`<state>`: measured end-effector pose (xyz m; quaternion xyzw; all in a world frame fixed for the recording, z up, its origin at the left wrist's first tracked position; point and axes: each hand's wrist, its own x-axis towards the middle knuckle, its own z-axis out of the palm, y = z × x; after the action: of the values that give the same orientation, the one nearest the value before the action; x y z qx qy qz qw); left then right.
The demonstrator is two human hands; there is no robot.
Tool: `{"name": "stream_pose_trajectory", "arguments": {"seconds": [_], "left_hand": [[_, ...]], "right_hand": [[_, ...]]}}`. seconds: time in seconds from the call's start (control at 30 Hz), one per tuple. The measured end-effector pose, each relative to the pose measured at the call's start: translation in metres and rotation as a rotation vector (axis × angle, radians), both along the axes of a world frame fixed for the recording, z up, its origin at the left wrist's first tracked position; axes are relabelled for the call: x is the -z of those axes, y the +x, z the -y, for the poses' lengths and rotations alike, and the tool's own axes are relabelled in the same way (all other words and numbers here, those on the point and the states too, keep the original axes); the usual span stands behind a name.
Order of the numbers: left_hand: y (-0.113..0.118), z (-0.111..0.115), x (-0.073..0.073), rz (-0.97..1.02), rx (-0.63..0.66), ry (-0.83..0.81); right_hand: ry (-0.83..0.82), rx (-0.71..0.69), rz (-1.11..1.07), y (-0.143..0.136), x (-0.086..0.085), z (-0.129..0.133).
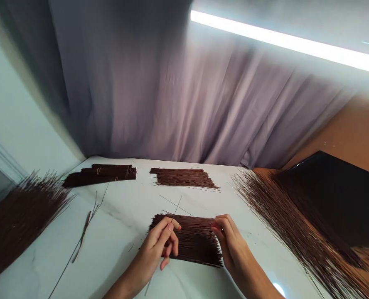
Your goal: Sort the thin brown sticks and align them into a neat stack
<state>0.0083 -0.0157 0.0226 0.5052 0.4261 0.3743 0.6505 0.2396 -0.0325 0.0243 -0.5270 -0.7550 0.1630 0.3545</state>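
Observation:
A flat pile of thin dark brown sticks [193, 238] lies crosswise on the white marbled table [109, 232], beneath both hands. Over its left end, my left hand [162, 241] pinches one thin stick between thumb and index finger; the stick's ends stick out above and below the hand, and the other fingers are curled loosely. My right hand [230, 238] is at the pile's upper right end, thumb and index finger pressed together; whatever lies between them is too small to make out. A few loose sticks [173, 203] lie just beyond the pile.
Another stick pile [184, 177] is at the back centre, with tied dark bundles [102, 173] left of it. Large masses of long sticks lie at left [22, 220] and right [296, 224]. Several tangled strands [86, 226] sit left. A black panel [337, 195] stands at right; a curtain [172, 91] hangs behind.

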Motion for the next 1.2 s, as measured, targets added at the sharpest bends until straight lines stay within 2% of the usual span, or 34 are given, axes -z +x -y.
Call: {"name": "stream_pose_trajectory", "arguments": {"seconds": [0.1,0.23,0.37,0.57,0.87,1.1,1.2], "left_hand": [[0.0,0.0,0.003,0.009,-0.022,0.044],[-0.001,0.001,0.002,-0.046,-0.017,-0.021],[-0.001,-0.002,0.002,-0.044,-0.019,-0.096],[-0.001,-0.003,0.011,0.076,-0.041,0.012],[0.002,0.0,0.005,0.002,-0.042,0.017],[0.006,-0.002,0.02,0.006,-0.012,0.024],[0.006,-0.001,0.02,0.004,-0.02,-0.006]], "right_hand": [[0.006,-0.013,0.012,0.002,0.006,-0.001],[0.009,-0.023,0.036,0.001,0.015,-0.001],[0.002,-0.005,0.046,-0.004,0.016,0.002],[0.088,-0.009,0.051,-0.01,0.017,0.001],[0.132,0.026,-0.027,-0.026,0.029,0.003],[0.184,0.034,-0.015,-0.032,0.041,0.0],[0.19,0.041,-0.002,-0.033,0.043,0.0]]}}
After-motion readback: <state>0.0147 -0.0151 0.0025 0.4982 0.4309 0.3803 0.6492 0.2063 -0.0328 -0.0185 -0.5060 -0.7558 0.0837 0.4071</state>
